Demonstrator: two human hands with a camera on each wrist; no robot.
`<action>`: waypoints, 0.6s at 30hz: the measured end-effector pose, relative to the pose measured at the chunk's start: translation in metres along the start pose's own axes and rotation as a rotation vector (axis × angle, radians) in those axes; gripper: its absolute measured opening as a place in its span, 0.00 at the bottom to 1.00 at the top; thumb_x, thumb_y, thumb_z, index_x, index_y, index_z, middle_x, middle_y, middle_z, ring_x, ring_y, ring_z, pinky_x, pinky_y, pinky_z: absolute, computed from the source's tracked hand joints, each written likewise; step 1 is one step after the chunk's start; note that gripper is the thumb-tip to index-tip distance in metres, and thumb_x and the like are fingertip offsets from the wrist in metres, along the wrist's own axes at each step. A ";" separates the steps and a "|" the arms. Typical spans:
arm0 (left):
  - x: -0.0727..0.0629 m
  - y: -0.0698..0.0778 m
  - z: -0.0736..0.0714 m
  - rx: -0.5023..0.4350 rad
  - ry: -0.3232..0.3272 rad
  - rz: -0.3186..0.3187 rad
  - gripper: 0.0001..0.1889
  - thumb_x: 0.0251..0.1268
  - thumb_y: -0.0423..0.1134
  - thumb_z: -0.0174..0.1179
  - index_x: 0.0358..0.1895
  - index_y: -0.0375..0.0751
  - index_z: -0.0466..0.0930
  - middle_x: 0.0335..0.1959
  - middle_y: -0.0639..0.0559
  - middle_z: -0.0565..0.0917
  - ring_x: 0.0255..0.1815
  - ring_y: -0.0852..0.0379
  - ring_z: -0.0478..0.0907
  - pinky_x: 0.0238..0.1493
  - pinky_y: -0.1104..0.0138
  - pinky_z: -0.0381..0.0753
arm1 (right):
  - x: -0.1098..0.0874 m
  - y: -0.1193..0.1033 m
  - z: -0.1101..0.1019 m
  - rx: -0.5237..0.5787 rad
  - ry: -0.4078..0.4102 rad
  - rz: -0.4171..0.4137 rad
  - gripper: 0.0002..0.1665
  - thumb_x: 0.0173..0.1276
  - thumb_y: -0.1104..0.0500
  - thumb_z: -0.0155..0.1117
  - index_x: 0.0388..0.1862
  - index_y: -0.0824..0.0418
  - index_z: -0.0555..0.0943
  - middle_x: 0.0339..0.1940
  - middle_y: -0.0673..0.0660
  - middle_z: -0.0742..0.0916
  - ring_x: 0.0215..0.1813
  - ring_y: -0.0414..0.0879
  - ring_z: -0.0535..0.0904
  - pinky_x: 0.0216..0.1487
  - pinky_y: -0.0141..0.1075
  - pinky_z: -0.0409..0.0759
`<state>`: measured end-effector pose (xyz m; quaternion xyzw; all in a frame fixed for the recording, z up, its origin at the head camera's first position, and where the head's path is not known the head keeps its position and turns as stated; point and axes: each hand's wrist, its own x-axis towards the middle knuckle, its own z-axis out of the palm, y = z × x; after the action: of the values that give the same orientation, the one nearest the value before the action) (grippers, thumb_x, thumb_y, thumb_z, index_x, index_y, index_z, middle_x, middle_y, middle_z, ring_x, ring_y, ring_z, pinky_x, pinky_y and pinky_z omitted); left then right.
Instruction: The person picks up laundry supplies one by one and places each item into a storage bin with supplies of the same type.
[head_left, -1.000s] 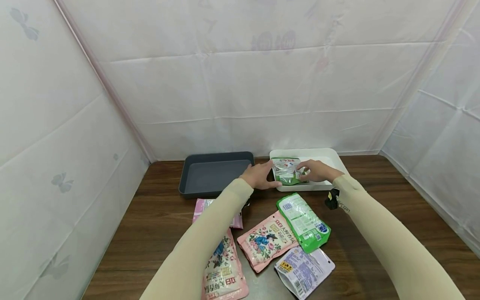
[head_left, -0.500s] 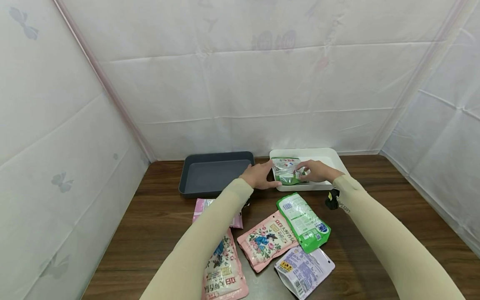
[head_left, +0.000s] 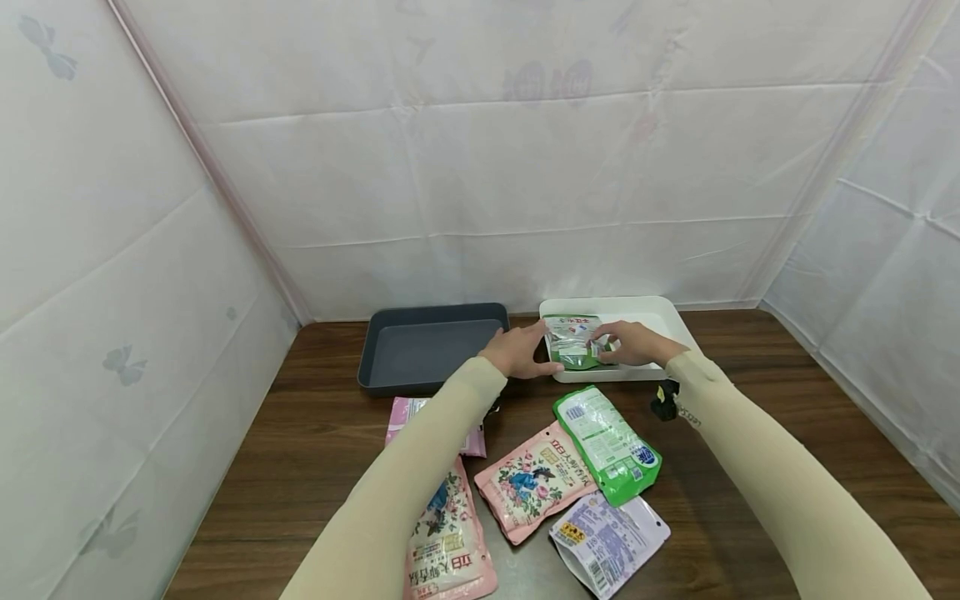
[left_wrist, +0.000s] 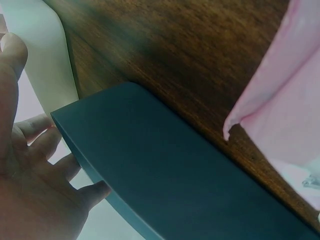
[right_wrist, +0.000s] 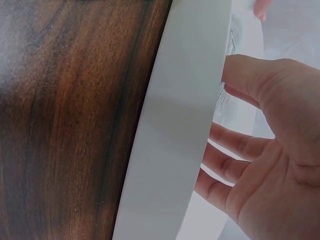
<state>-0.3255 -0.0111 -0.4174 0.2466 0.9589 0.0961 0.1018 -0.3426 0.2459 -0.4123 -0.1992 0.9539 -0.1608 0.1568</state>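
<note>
A green and white pouch (head_left: pixel 573 343) lies in the left part of the white tray (head_left: pixel 652 310). My right hand (head_left: pixel 637 343) reaches over the tray's front rim, thumb and fingers curved at the pouch's right edge. The rim hides those fingertips in the right wrist view, where a strip of shiny film shows beside the thumb. At the left end of the white tray is my left hand (head_left: pixel 517 352), its fingers spread near the pouch's left edge. In the left wrist view that hand passes by the corner of the dark grey tray (left_wrist: pixel 150 150).
In front of the trays lie a green pouch (head_left: pixel 607 446), a pink floral pouch (head_left: pixel 534 482), a purple pouch (head_left: pixel 609 542) and another pink pouch (head_left: pixel 450 542). My left forearm partly covers a pink-purple pouch (head_left: pixel 474 442). White sheeting (head_left: pixel 450 167) encloses the wooden table.
</note>
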 end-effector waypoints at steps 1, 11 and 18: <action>0.000 0.000 0.000 -0.001 0.000 0.002 0.48 0.71 0.69 0.55 0.84 0.47 0.50 0.82 0.50 0.61 0.75 0.47 0.68 0.78 0.41 0.53 | 0.000 0.000 0.000 -0.001 -0.001 0.004 0.27 0.77 0.55 0.63 0.72 0.62 0.75 0.65 0.73 0.80 0.63 0.68 0.78 0.58 0.59 0.79; -0.001 -0.002 0.001 -0.004 -0.001 0.014 0.48 0.72 0.69 0.54 0.84 0.46 0.49 0.82 0.49 0.61 0.75 0.47 0.69 0.78 0.41 0.54 | -0.008 -0.001 0.002 -0.003 0.014 -0.014 0.35 0.78 0.48 0.62 0.77 0.62 0.68 0.67 0.75 0.77 0.65 0.70 0.76 0.59 0.61 0.78; -0.001 -0.004 0.001 -0.010 0.007 0.018 0.48 0.72 0.68 0.55 0.84 0.45 0.50 0.81 0.49 0.62 0.75 0.46 0.69 0.77 0.41 0.55 | -0.012 -0.003 0.003 -0.017 0.075 -0.086 0.37 0.78 0.48 0.63 0.78 0.63 0.67 0.68 0.76 0.74 0.61 0.70 0.78 0.59 0.63 0.77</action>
<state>-0.3259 -0.0152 -0.4187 0.2544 0.9566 0.1026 0.0987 -0.3297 0.2480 -0.4110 -0.2350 0.9510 -0.1668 0.1120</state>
